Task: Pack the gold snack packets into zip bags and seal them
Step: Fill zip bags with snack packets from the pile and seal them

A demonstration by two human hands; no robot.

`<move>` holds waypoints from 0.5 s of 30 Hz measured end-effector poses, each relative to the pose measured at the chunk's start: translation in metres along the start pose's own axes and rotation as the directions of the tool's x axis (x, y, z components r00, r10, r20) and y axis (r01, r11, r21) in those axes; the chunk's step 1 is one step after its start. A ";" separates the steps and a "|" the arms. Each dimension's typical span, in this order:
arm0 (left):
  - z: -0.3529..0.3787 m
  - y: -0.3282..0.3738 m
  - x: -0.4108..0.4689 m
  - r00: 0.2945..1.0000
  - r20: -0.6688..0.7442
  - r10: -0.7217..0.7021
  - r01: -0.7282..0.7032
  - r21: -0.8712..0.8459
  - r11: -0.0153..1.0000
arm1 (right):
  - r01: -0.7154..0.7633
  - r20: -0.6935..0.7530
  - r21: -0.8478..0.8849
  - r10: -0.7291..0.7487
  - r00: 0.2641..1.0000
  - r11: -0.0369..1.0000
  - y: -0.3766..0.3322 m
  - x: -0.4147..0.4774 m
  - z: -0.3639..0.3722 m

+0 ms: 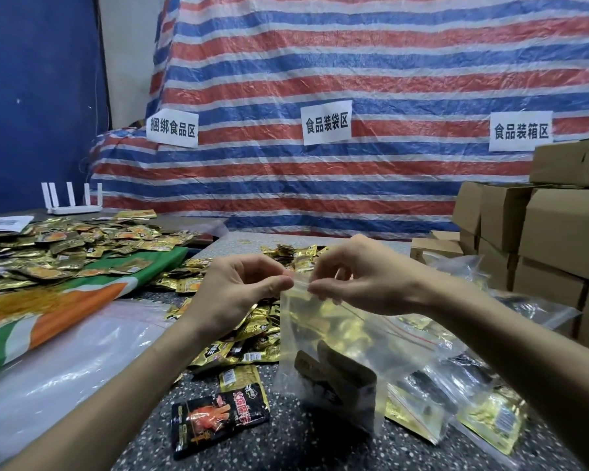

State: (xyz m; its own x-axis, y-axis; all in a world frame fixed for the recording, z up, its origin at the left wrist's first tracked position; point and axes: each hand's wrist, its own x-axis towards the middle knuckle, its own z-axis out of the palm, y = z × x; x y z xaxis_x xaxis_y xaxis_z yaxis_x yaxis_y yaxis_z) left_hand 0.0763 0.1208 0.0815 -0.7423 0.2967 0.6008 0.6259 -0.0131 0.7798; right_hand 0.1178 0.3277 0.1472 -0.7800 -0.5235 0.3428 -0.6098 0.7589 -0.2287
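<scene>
The left hand [238, 287] and right hand [361, 277] each pinched the top edge of one clear zip bag [306, 338], held upright over the tabletop [286, 443] with gold snack packets [337, 321] inside it, too blurred to count. Left of the bag lay one black packet [218, 419] and a loose gold heap [249, 331] past counting. Right of the bag lay several filled bags [456, 399], and behind it hung three paper signs [326, 122].

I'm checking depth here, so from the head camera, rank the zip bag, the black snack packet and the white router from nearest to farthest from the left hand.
1. The zip bag, pinched at its top by the left hand.
2. The black snack packet, on the table nearer the person.
3. The white router, far back on the left.
</scene>
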 end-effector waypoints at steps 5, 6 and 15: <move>0.003 0.003 -0.001 0.999 -0.013 0.033 -0.033 -0.011 0.999 | -0.110 0.125 0.065 0.101 0.987 0.992 0.016 -0.053 -0.013; 0.004 0.004 -0.002 0.999 -0.014 0.038 -0.038 -0.002 0.999 | -0.135 0.129 0.069 0.125 0.984 0.988 0.022 -0.067 -0.013; 0.011 0.016 -0.004 0.997 -0.007 0.083 -0.082 0.070 0.994 | -0.180 -0.057 0.287 0.204 0.977 0.941 0.054 -0.116 -0.013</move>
State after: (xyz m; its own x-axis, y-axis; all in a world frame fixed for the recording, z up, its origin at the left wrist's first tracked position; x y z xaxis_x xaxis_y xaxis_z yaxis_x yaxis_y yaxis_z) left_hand 0.0924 0.1301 0.0896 -0.6896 0.2879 0.6645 0.6999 0.0295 0.7136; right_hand 0.1773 0.4343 0.1070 -0.8787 -0.3349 0.3402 -0.4740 0.6969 -0.5382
